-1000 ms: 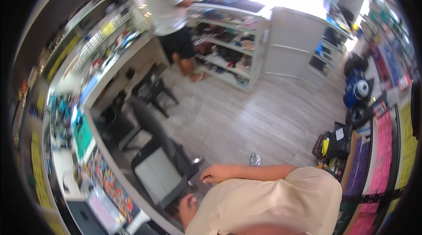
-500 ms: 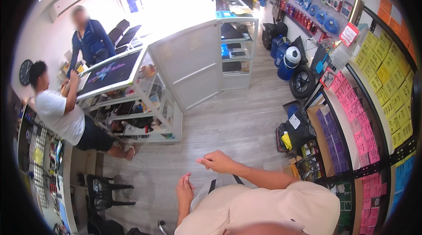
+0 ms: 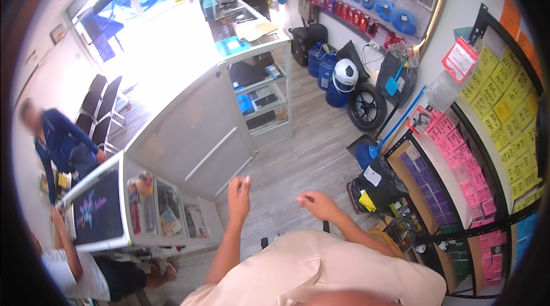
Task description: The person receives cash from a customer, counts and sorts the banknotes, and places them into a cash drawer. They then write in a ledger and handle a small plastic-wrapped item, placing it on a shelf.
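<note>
My left hand [image 3: 239, 196] is raised in front of my body, above the floor beside the white partition panel. Its fingers point upward, slightly bent, and nothing shows in them. To the right, my right hand [image 3: 319, 205] is held over the grey wooden floor [image 3: 286, 170], its loosely bent fingers pointing left. It appears bare of any object. The two hands are apart and touch nothing. A beige shirt [image 3: 321, 260] covers my body below them.
A glass display counter [image 3: 123, 203] and a white partition panel [image 3: 189, 128] stand left. Two people are at the counter, one in a blue jacket [image 3: 71, 140]. Right are a shelf rack with yellow labels [image 3: 498, 88], a black bag [image 3: 381, 180], a tyre [image 3: 367, 107] and a helmet [image 3: 345, 75].
The view has shifted left and forward, nearer the partition. My left hand has risen; my right hand has moved right, and the gap between them is wider.
</note>
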Motion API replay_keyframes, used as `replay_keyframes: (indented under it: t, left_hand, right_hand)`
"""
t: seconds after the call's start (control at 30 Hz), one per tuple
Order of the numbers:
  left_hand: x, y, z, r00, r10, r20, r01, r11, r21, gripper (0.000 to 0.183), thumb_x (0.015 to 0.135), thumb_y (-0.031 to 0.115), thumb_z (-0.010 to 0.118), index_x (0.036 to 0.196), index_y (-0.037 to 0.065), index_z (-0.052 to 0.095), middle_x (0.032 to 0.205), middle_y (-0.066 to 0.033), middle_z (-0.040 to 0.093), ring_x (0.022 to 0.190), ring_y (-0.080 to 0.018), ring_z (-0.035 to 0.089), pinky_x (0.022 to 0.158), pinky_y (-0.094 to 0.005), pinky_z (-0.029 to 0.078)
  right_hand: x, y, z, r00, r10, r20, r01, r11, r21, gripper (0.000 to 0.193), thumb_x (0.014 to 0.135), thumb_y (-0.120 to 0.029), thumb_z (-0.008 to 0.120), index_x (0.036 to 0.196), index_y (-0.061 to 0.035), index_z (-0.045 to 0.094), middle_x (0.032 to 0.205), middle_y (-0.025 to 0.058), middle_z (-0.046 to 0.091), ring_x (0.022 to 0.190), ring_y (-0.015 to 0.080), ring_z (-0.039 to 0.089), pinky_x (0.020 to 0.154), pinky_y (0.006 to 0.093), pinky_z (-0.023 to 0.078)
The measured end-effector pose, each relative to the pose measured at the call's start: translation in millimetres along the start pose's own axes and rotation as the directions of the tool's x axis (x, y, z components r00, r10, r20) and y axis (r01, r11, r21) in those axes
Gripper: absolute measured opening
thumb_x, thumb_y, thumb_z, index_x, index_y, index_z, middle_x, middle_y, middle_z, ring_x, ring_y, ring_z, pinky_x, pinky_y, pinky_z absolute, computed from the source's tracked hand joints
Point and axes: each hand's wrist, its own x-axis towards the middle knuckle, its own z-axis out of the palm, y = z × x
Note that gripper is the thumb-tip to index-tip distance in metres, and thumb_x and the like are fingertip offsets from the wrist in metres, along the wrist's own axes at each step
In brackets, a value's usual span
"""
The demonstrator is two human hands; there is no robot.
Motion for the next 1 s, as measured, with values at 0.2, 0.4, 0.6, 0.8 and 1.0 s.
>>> replay_keyframes:
  t: [0.2, 0.4, 0.6, 0.8, 1.0]
  left_hand:
    - [236, 60, 98, 0.940, 0.314, 0.130, -0.331, 0.932, 0.145, 0.036, 0.102, 0.034, 0.063, 0.082, 0.004, 0.066, 0.086, -0.0090, 0.064, 0.093, -0.0275, 0.058, 0.094, -0.0404, 0.040]
    - [473, 72, 181, 0.977, 0.173, -0.123, -0.167, 0.984, 0.058, 0.044, 0.102, 0.042, 0.062, 0.104, -0.001, 0.068, 0.100, -0.0152, 0.072, 0.094, -0.0311, 0.066, 0.088, -0.0401, 0.050]
    - [696, 60, 190, 0.959, -0.062, -0.276, 0.215, 0.794, 0.568, 0.081, 0.092, 0.069, 0.063, 0.130, -0.003, 0.059, 0.118, -0.0286, 0.071, 0.115, -0.0447, 0.067, 0.097, -0.0514, 0.051]
    - [760, 16, 173, 0.980, -0.153, -0.129, 0.195, 0.582, 0.790, 0.055, 0.086, 0.048, 0.077, 0.106, -0.001, 0.063, 0.106, -0.0234, 0.074, 0.099, -0.0408, 0.071, 0.082, -0.0490, 0.052]
    - [764, 36, 167, 0.973, -0.090, -0.213, 0.143, 0.959, 0.245, 0.021, 0.100, 0.023, 0.067, 0.106, 0.003, 0.065, 0.095, -0.0045, 0.068, 0.087, -0.0147, 0.063, 0.080, -0.0303, 0.049]
  right_hand:
    - [82, 83, -103, 0.918, 0.135, -0.373, -0.079, 0.984, 0.160, 0.032, 0.102, -0.030, 0.065, 0.103, 0.0008, 0.075, 0.085, 0.0057, 0.076, 0.074, 0.0106, 0.066, 0.069, 0.0284, 0.051]
    - [229, 98, -238, 0.940, 0.109, -0.323, -0.117, 0.993, -0.003, 0.030, 0.101, -0.028, 0.066, 0.098, 0.0006, 0.074, 0.080, 0.0076, 0.074, 0.070, 0.0127, 0.063, 0.067, 0.0308, 0.049]
    - [424, -15, -379, 0.961, -0.147, -0.235, 0.110, 0.980, -0.164, 0.027, 0.100, -0.026, 0.067, 0.101, 0.0010, 0.072, 0.083, 0.0087, 0.072, 0.075, 0.0132, 0.064, 0.070, 0.0301, 0.050]
    - [584, -49, -439, 0.960, -0.222, -0.170, 0.217, 0.975, -0.044, 0.029, 0.102, -0.026, 0.068, 0.108, 0.0017, 0.073, 0.091, 0.0077, 0.075, 0.086, 0.0129, 0.069, 0.082, 0.0281, 0.053]
    - [760, -93, -442, 0.982, -0.147, 0.121, 0.139, 0.988, 0.072, 0.040, 0.101, -0.038, 0.068, 0.107, 0.0009, 0.073, 0.085, 0.0070, 0.075, 0.079, 0.0121, 0.069, 0.076, 0.0266, 0.053]
